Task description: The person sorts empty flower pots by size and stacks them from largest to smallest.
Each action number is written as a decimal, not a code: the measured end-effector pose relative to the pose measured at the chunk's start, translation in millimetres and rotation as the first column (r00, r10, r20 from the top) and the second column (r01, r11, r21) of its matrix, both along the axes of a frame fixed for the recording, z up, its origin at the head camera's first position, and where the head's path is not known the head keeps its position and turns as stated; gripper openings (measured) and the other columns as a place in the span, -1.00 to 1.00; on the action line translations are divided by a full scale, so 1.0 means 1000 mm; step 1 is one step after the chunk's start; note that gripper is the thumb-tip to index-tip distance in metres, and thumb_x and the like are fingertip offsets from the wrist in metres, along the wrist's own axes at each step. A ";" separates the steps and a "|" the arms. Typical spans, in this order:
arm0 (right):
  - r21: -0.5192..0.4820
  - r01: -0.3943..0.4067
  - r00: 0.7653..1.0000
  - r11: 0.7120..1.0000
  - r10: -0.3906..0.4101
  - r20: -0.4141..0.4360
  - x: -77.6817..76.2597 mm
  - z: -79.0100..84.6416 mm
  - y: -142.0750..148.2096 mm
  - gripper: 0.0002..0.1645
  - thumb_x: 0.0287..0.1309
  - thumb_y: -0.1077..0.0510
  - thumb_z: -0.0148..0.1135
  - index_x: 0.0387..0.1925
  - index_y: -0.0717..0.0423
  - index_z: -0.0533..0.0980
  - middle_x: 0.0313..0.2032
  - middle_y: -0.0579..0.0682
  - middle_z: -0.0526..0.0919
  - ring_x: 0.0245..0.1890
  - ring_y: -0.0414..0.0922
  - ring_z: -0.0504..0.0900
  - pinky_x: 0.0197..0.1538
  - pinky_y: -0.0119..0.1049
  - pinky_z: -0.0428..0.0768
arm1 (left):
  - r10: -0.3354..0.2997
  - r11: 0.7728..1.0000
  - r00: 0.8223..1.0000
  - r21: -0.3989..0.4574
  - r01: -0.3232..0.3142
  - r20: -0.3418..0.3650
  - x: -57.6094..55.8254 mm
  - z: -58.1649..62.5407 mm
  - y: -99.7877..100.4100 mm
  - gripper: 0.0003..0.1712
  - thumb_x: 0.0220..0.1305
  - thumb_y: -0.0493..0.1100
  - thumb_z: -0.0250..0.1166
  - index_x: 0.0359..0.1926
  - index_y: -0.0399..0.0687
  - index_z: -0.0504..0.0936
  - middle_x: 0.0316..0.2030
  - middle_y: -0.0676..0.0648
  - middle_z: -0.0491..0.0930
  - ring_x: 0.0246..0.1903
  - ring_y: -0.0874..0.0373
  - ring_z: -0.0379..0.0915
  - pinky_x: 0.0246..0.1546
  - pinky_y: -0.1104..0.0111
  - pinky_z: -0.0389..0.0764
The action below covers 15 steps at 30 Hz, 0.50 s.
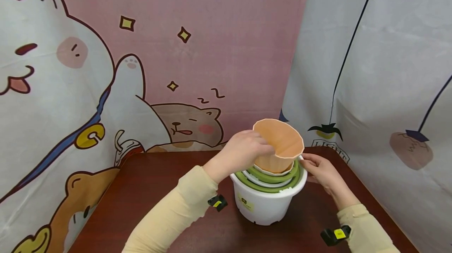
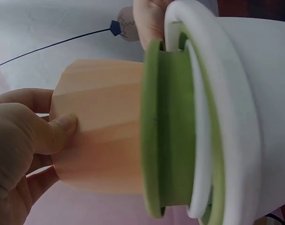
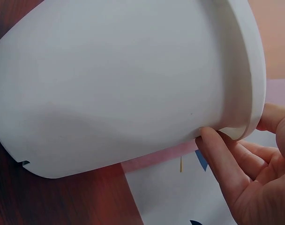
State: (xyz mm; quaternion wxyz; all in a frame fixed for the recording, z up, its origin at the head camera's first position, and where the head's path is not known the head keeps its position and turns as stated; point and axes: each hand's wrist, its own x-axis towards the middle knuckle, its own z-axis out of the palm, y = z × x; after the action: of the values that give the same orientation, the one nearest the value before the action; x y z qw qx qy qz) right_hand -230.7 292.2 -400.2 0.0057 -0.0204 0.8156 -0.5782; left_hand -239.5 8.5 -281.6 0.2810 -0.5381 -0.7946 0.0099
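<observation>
My left hand (image 1: 243, 151) pinches the rim of a peach-orange, many-sided flower pot (image 1: 279, 137), the thumb outside the wall and the other fingers at its open edge. The pot stands well up out of a nested stack; its lower end is hidden inside. Around it sit a green pot (image 2: 176, 124), a thin white pot (image 2: 204, 140) and another green rim, all within a large white flower pot (image 1: 260, 206) on the table. My right hand (image 1: 322, 171) holds the large pot's rim at its right side, thumb and fingers about the lip (image 3: 255, 70).
The dark red-brown table (image 1: 159, 190) carries the stack near its right side. Behind it hangs a pink curtain (image 1: 226, 17) with cartoon animals; a pale printed curtain (image 1: 395, 72) hangs at the right. A small yellow label (image 1: 246, 202) marks the white pot's front.
</observation>
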 end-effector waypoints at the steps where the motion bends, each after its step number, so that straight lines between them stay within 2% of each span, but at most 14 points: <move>1: 0.000 0.000 1.000 1.000 0.000 0.000 0.000 0.000 0.000 -0.26 0.25 -0.05 0.10 0.26 0.38 0.19 0.12 0.41 0.37 -0.14 -0.01 0.61 -0.21 -0.13 0.61 | 0.003 1.000 1.000 -0.007 -0.003 -0.002 -0.001 -0.002 0.000 -0.64 0.10 -0.33 0.24 -0.19 0.27 0.67 -0.30 0.24 0.61 -0.27 0.27 0.45 -0.16 0.42 0.41; 9: 0.008 0.004 1.000 1.000 -0.004 -0.002 0.000 0.000 -0.001 -0.24 0.24 -0.07 0.10 0.26 0.37 0.18 0.12 0.40 0.38 -0.13 -0.02 0.60 -0.21 -0.14 0.61 | 0.047 0.996 0.999 -0.078 -0.047 0.002 -0.003 -0.013 0.003 -0.60 0.07 -0.33 0.28 -0.16 0.29 0.66 -0.27 0.23 0.62 -0.26 0.26 0.46 -0.10 0.41 0.41; 15: 0.019 0.009 1.000 1.000 -0.009 0.001 0.000 0.000 -0.001 -0.24 0.23 -0.08 0.10 0.26 0.36 0.20 0.11 0.39 0.39 -0.16 -0.04 0.61 -0.22 -0.14 0.61 | 0.058 0.995 0.998 -0.086 -0.056 0.020 -0.003 -0.016 0.004 -0.58 0.06 -0.34 0.29 -0.15 0.29 0.66 -0.26 0.24 0.62 -0.24 0.27 0.46 -0.07 0.42 0.40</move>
State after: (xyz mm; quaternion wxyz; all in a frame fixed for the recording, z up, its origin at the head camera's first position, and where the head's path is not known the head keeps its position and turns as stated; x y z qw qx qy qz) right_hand -231.1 291.2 -399.8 0.0037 -0.0166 0.8213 -0.5703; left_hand -242.8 12.1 -297.6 0.2483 -0.5267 -0.8117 0.0459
